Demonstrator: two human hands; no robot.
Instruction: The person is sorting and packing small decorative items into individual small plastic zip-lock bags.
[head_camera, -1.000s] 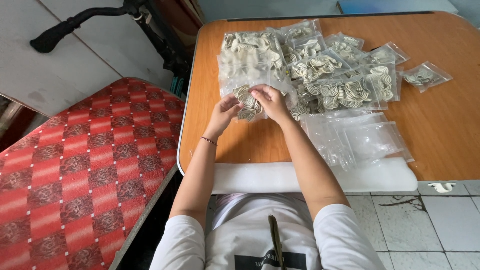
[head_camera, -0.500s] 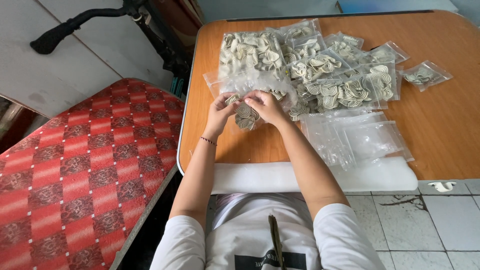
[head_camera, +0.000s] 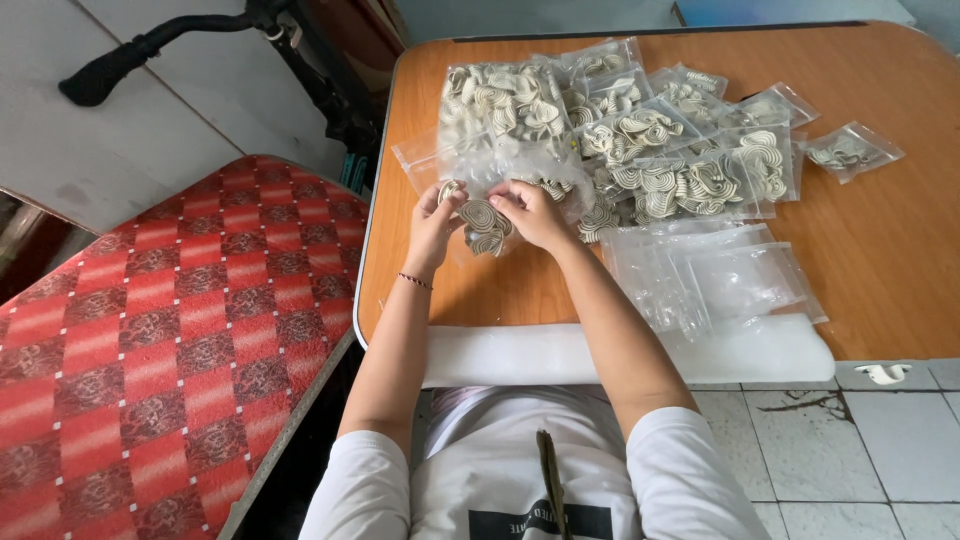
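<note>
Surface: an orange wood-grain desk (head_camera: 900, 270) with rounded corners and a pale metal edge fills the upper right of the frame. A white foam strip (head_camera: 520, 355) lies along its near edge. Below it, lower right, is a grey tiled floor (head_camera: 880, 450) with dark stains. A red patterned cushion (head_camera: 150, 330), woven with squares, occupies the left half. In the upper left a black handlebar (head_camera: 130, 60) crosses a pale grey floor.

Materials: a heap of filled bags (head_camera: 640, 150), clear thin plastic, sits at upper centre of the desk; each holds cream and grey flat coiled pieces with striped, curved outlines. One small filled bag (head_camera: 850, 152) lies apart at the far right. A stack of empty bags (head_camera: 720, 280), clear and glossy, lies flat just right of the forearms, below the heap.

Hands: the left hand (head_camera: 432, 222) and right hand (head_camera: 530, 212) meet at centre frame, just above the desk's near left part. Between them is a bundle (head_camera: 485, 222) of the same striped coiled pieces, gripped from both sides, fingers curled close around it. A clear bag (head_camera: 440, 165) with an open mouth lies directly behind the hands, touching the heap; whether the fingers also pinch its film cannot be told. A thin dark bracelet (head_camera: 413, 281) circles the left wrist. The person wears a white shirt (head_camera: 500, 480) at the bottom of the frame.
</note>
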